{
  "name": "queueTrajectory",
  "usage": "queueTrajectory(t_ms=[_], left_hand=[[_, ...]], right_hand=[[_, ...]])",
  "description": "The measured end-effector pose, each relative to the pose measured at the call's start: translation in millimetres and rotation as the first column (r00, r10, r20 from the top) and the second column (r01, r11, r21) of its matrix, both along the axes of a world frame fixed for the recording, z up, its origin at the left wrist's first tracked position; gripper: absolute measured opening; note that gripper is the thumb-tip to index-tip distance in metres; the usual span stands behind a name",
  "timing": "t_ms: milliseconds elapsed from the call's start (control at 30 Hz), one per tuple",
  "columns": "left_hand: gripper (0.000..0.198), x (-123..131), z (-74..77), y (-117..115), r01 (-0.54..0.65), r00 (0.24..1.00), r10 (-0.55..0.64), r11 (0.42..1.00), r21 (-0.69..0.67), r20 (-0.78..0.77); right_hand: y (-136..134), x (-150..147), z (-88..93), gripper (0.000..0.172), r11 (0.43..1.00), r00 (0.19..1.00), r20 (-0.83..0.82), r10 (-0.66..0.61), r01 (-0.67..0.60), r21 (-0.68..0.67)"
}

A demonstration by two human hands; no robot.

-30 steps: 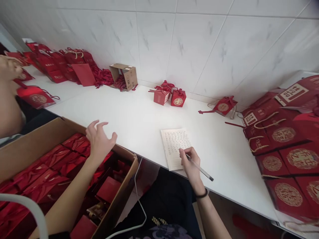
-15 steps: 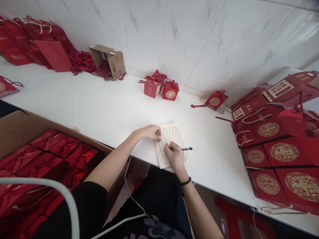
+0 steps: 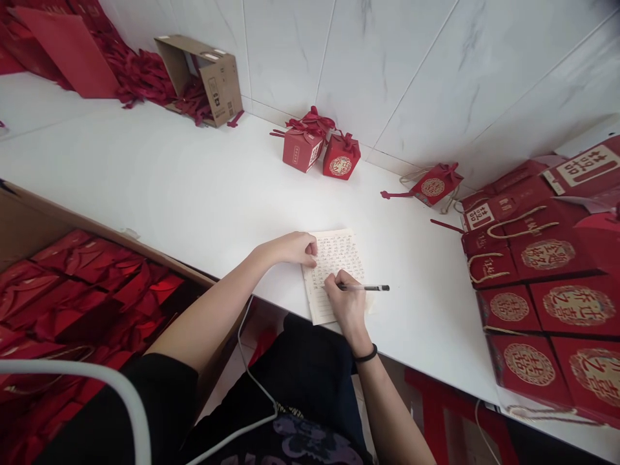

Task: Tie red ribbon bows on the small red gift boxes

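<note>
A notepad with rows of handwriting lies near the front edge of the white table. My right hand rests on its lower part, its fingers closed round a black-capped pen that points right. My left hand lies at the pad's upper left edge with its fingers curled in against the paper; whether anything is between them is hidden.
Small red gift boxes stand by the wall, another further right. Red bags are stacked at the right. An open carton with red ribbons sits back left. A large box of red packages is lower left.
The view has shifted and come a little closer, so the back-left objects sit higher in the picture. My right hand with the pen appears slightly further right; my left hand stays at the pad's edge.
</note>
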State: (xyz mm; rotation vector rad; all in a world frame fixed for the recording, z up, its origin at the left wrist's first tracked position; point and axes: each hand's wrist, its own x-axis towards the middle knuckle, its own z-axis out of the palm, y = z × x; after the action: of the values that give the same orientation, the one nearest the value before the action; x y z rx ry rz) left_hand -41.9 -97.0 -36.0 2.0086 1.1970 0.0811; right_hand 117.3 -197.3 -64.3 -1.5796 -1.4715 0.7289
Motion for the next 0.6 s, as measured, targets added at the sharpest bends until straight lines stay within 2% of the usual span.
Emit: queueTrajectory(t_ms=[233, 367, 467, 600], left_hand=[[0.030, 0, -1.5, 0, -0.003, 1.000, 0.003, 1.000, -0.004, 0.008], [0.029, -1, -3.0, 1, 0.010, 1.000, -0.010, 1.000, 0.008, 0.022], [0.029, -1, -6.2, 3, -0.002, 0.999, 0.002, 1.000, -0.003, 0.037], [0.026, -3, -9.8, 1, -0.045, 0.994, 0.047, 0.999, -0.025, 0.103]], right_hand=[[0, 1, -2.2, 0.031, 0.999, 0.999, 0.032, 0.011, -0.012, 0.050], [1, 0, -1.2, 0.033, 1.000, 1.000, 0.007, 0.003, -0.004, 0.025], [-1, 1, 0.0, 0.033, 0.998, 0.992, -0.114, -0.056, 0.058, 0.018], [-14, 12, 2.4, 0.035, 0.990, 0.911, -0.389, -0.135, 0.112, -0.080]])
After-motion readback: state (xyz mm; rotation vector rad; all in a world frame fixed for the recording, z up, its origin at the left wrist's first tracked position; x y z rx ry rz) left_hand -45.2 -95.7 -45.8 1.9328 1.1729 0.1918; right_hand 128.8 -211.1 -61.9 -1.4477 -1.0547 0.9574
